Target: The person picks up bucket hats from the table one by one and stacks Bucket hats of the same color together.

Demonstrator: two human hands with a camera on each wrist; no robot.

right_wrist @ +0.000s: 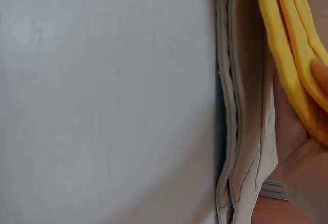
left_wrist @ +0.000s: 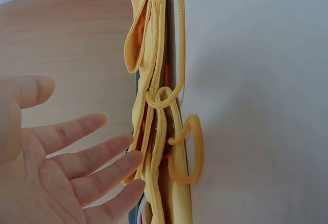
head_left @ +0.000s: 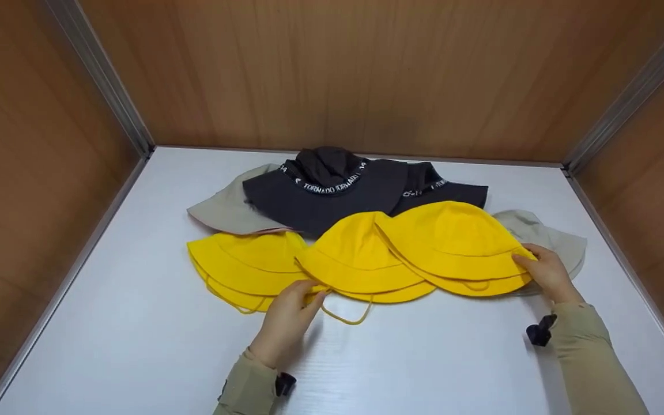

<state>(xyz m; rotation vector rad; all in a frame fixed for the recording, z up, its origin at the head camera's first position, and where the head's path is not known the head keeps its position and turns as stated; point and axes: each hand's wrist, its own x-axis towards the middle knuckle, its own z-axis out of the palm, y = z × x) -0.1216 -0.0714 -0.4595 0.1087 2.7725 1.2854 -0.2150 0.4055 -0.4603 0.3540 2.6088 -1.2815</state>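
Three yellow bucket hats lie folded flat and overlapping in a row: a left one point(head_left: 245, 259), a middle one point(head_left: 355, 256) and a right one point(head_left: 453, 236) on top. My right hand point(head_left: 551, 276) pinches the right yellow hat's brim at its outer corner, thumb above, as the right wrist view also shows. By the front brims where the left and middle hats meet is my left hand point(head_left: 286, 320). Its fingers are extended and spread in the left wrist view, gripping nothing. A yellow cord point(left_wrist: 180, 44) loops out from under the brims.
Behind the yellow hats lie two dark hats point(head_left: 338, 207) with white lettering on their bands. One beige hat point(head_left: 231, 202) is at the back left, another beige hat point(head_left: 562, 248) at the right under the yellow one. Wood-patterned panels point(head_left: 366, 75) enclose the white table point(head_left: 424, 357).
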